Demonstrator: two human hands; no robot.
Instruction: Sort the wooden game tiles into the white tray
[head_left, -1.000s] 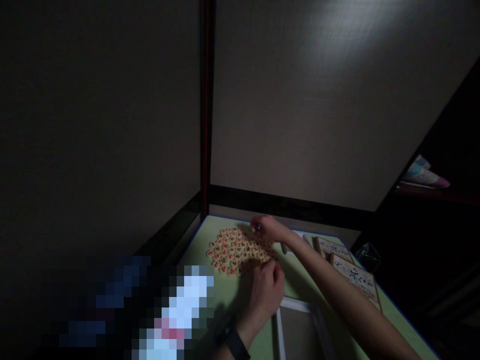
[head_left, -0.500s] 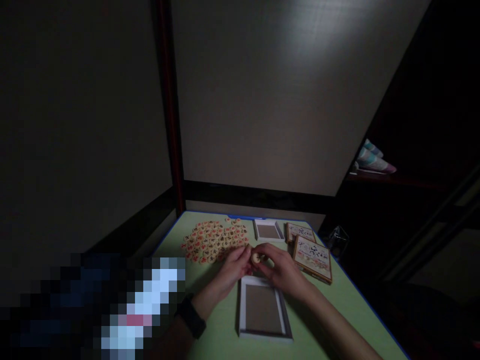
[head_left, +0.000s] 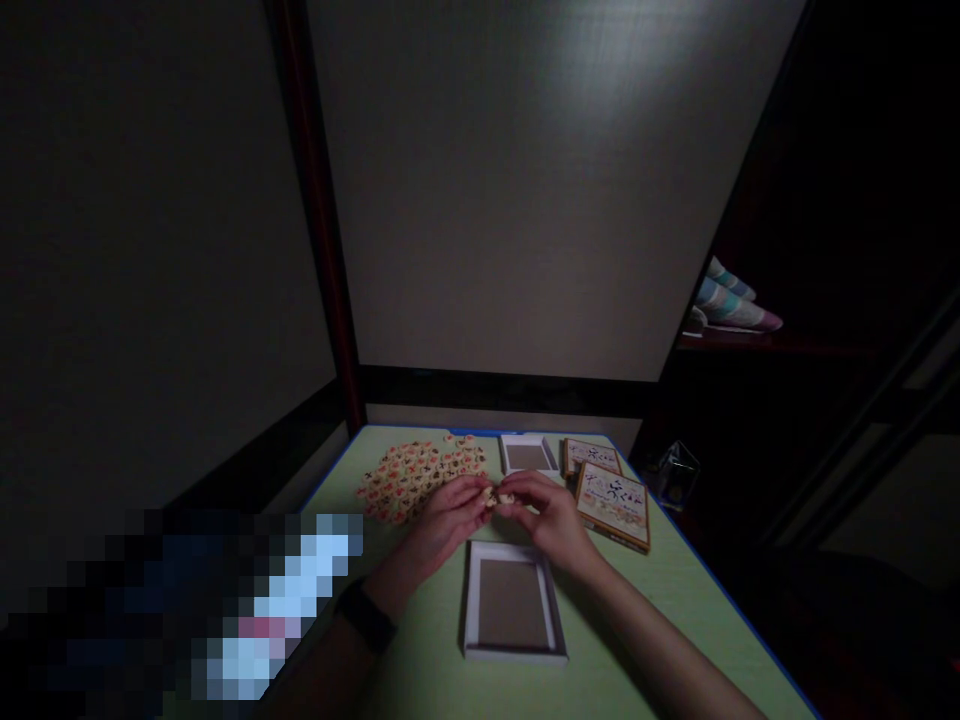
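Observation:
Both my hands meet above the green table (head_left: 675, 600), just beyond an open white box tray (head_left: 469, 605). My left hand (head_left: 450, 515) and my right hand (head_left: 546, 515) have their fingers pinched together on small round game pieces (head_left: 497, 497) held between them. A flat cluster of several round pale tiles (head_left: 416, 470) with red and black marks lies on the table to the left of my hands. A dark band sits on my left wrist (head_left: 365, 617).
A second white box tray (head_left: 527, 455) lies at the far edge. Two printed box lids (head_left: 611, 500) sit to the right of it. A glass (head_left: 675, 478) stands off the table's right corner. Walls close in behind and to the left.
My right hand drew back from the far side of the tile cluster with a piece. Both hands came together above the near tray. The view shifted so the table sits more to the centre.

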